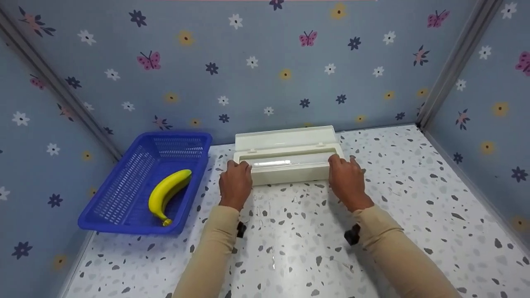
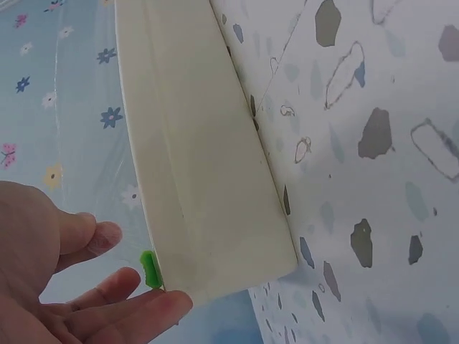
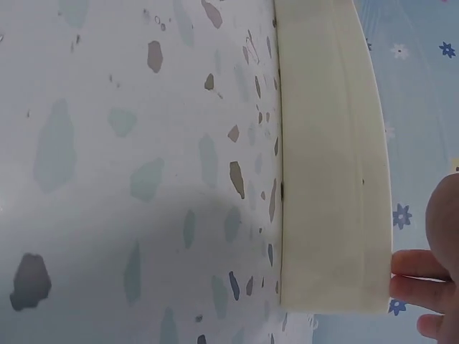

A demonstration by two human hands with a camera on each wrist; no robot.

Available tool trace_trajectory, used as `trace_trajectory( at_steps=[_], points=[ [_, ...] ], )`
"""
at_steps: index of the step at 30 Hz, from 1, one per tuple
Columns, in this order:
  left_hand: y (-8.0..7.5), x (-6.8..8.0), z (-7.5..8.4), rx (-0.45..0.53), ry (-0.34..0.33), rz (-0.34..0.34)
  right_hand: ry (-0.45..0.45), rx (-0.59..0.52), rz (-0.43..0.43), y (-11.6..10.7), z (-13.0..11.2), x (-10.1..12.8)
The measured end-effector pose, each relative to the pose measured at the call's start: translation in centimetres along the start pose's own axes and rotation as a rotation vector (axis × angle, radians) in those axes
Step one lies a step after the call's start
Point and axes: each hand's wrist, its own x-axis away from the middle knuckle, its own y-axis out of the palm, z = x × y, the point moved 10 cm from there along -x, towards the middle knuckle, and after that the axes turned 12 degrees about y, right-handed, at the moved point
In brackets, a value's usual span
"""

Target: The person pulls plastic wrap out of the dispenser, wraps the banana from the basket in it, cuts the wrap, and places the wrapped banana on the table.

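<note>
A long white dispenser box [image 1: 290, 177] lies across the back of the speckled table [image 1: 298, 236], its lid [image 1: 285, 138] raised and a shiny roll [image 1: 285, 162] inside. My left hand [image 1: 235, 182] rests against the box's left end. In the left wrist view its nearly straight fingers [image 2: 107, 287] lie beside the end of the box [image 2: 208, 179], next to a small green part [image 2: 149, 269]. My right hand [image 1: 347, 178] rests against the right end. Its fingertips [image 3: 419, 265] touch the end of the box [image 3: 333, 165].
A blue plastic basket [image 1: 178, 135] stands at the back left and holds a yellow banana [image 1: 169, 190]. Flowered blue walls close in the table on the left, back and right. Bare tabletop lies in front of the box and to its right.
</note>
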Motion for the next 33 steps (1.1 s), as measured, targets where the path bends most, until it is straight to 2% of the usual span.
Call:
trace_trajectory(
  at_steps=[5, 10, 13, 18, 24, 29, 33],
  points=[
    [0.0, 0.3, -0.7, 0.071, -0.022, -0.037, 0.049, -0.04, -0.155, 0.7, 0.5, 0.1],
    [0.2, 0.2, -1.0, 0.159, -0.062, -0.142, 0.101, -0.086, -0.301, 1.0, 1.3, 0.5],
    [0.2, 0.2, -1.0, 0.195, -0.077, -0.184, 0.093, -0.111, -0.355, 0.9, 1.4, 0.7],
    [0.2, 0.4, -1.1, 0.243, -0.094, -0.217, 0.059, -0.159, -0.397, 0.6, 1.3, 1.0],
    [-0.1, 0.7, -1.5, 0.231, -0.17, -0.175, 0.115, -0.215, -0.422, 0.5, 1.6, 0.5],
    [-0.9, 0.6, -1.3, 0.186, -0.18, -0.082, 0.18, -0.268, -0.35, -0.3, 1.8, -0.5],
    [-1.2, 0.4, -1.2, 0.251, -0.196, -0.034, 0.215, -0.358, -0.28, -0.9, 1.8, -1.0]
  ],
)
